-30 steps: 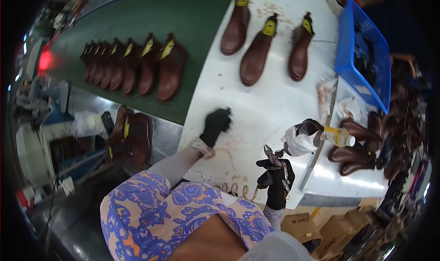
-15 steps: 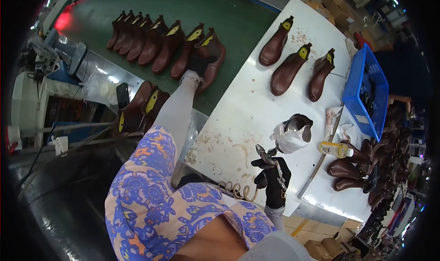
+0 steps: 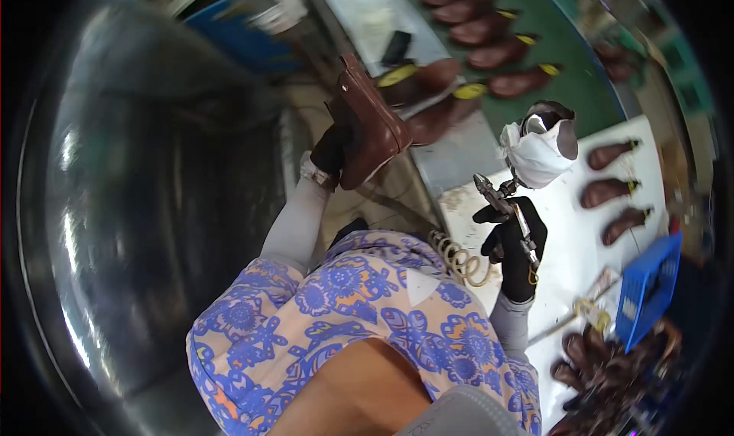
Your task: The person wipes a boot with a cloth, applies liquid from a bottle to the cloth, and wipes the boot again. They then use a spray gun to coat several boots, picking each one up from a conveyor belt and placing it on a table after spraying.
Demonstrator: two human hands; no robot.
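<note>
My left hand (image 3: 330,149), in a black glove, is closed on a brown leather ankle boot (image 3: 373,130). The boot hangs tilted over the gap between the dark glossy surface and the conveyor; whether some fingers are inside it is hidden. In my right hand (image 3: 526,241), also black-gloved, is a metal spray gun (image 3: 501,199). Its cup, wrapped in white cloth (image 3: 541,161), sits above the hand. A coiled beige hose (image 3: 459,261) runs beside my right wrist. Just beyond the held boot lie more brown boots (image 3: 436,122) with yellow inside, partly covered by it.
Several brown boots (image 3: 478,30) stand in a row on the green conveyor (image 3: 589,76). Three more boots (image 3: 608,193) are on the white table (image 3: 566,222). A blue crate (image 3: 650,287) and a pile of boots (image 3: 589,367) are at right. A large dark, glossy surface (image 3: 153,206) curves along the left.
My view has swung left. My left hand has moved from the end of the conveyor row to near my body, now carrying a boot. My right hand still holds the spray gun.
</note>
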